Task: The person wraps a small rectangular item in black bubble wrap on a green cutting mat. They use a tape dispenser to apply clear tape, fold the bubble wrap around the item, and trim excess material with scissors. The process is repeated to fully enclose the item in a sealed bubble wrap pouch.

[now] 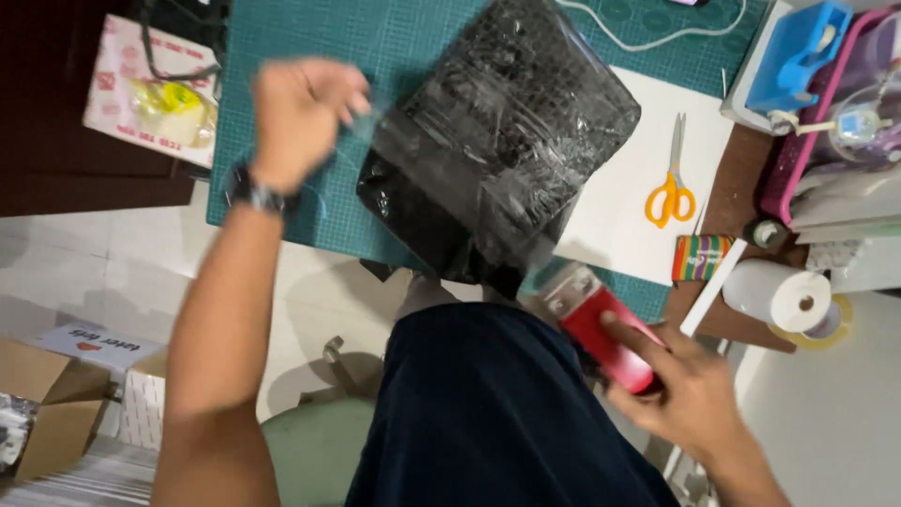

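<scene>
left arm: bare, runs up the left of the frame, wristwatch on
left hand (302,111): upper left, raised, fingers curled and pinched shut on something thin, kinda blurry
right hand (678,387): lower right, fingers wrapped tight around a grip, thumb on top
right forearm: exits bottom right corner

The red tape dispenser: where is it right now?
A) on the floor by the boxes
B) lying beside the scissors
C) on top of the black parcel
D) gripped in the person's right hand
D: the right hand is wrapped around the red tape dispenser, just off the green mat's near edge.
</scene>
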